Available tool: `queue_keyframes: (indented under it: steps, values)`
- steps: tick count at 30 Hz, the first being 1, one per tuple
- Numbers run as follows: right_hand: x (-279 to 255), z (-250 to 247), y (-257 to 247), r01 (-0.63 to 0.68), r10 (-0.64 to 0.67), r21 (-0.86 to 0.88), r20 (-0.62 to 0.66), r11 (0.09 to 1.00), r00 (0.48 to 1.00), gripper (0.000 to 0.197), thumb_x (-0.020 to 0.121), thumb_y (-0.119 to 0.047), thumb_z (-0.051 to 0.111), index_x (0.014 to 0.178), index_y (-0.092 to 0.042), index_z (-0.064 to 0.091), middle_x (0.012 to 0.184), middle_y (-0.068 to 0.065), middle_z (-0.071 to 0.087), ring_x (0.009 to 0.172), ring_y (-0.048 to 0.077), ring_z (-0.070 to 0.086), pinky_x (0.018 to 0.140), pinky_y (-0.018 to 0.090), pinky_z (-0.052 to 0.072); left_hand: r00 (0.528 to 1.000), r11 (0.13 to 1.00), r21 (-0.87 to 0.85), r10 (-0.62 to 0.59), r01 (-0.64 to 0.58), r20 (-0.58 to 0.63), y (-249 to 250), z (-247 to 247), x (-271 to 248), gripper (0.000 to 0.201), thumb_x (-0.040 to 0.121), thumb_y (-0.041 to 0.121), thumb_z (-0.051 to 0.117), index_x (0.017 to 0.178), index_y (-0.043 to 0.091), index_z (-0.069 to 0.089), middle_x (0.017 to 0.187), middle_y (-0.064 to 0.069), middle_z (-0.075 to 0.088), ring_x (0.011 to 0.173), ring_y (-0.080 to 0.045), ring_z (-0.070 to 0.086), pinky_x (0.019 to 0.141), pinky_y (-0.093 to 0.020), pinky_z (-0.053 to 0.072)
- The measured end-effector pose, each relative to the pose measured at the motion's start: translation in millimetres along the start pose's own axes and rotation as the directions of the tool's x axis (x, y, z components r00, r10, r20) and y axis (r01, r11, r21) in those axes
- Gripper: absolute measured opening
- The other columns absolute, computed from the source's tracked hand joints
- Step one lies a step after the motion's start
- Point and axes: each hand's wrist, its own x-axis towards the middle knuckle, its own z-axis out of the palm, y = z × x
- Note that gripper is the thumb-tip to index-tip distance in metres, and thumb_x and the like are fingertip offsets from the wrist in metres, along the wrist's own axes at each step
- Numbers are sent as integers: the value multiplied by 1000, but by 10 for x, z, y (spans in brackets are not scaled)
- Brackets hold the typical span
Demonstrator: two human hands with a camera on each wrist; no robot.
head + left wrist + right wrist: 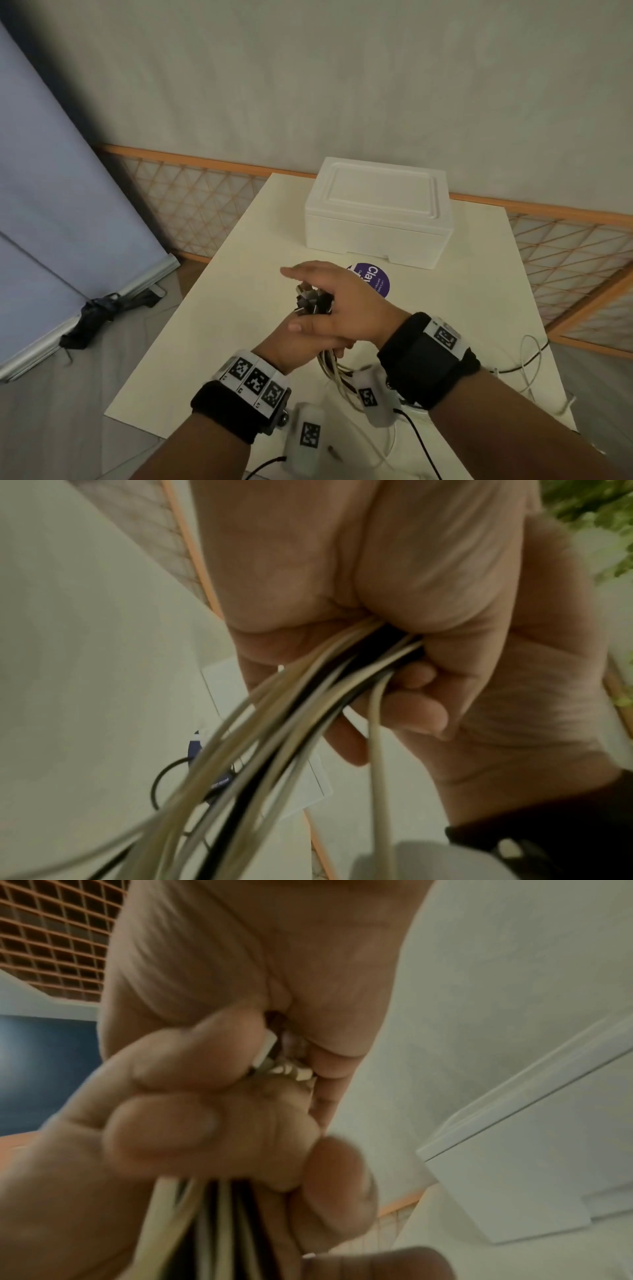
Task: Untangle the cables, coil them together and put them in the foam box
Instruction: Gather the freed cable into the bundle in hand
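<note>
White and black cables (313,301) sit bunched over the table (205,342) in my left hand (301,342), so from the head view I'd level their plugs under my flat right hand (339,298) before coiling, one foam box (376,219) waiting closed behind; the left wrist view shows that fist tight round several strands, too blurred to count; the right wrist view shows plug ends against my palm.

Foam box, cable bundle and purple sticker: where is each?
foam box (378,202), head view, on its closed lid.
cable bundle (308,710), left wrist view, strands below the fist.
purple sticker (376,281), head view, its visible face.
</note>
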Motion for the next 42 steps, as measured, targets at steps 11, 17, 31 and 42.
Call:
queue_keyframes:
  steps: [11,17,31,42]
  values:
    - [-71,49,4,79,-61,185,-102,980,993,21,89,-17,60,98,-3,74,93,6,69,90,13,64,82,32,53,992,968,-238,102,-82,74,-119,-45,44,19,66,-2,68,64,16,72,66,-6,66,67,-20,63,62,-28,51]
    - [-117,66,54,15,-17,-23,-71,1000,997,48,91,-49,50,117,-11,65,116,1,67,110,7,59,95,26,47,996,974,-211,82,-87,-31,-196,28,60,5,65,9,64,70,9,65,67,-9,64,67,-21,62,63,-31,49]
    - [-174,426,176,-376,385,299,33,877,922,34,83,1,59,109,-20,51,87,-4,61,68,-2,56,57,17,45,944,898,-436,-88,-64,-319,-406,-34,172,34,71,37,75,97,17,71,95,-5,71,96,-22,66,78,-35,55]
    - [-7,554,153,-302,366,-576,-5,760,931,28,99,-31,40,118,-10,40,93,10,62,76,27,59,69,42,50,957,666,-736,-117,-123,-266,-264,-703,45,76,68,67,63,130,24,53,127,-11,61,113,-26,59,99,-48,44]
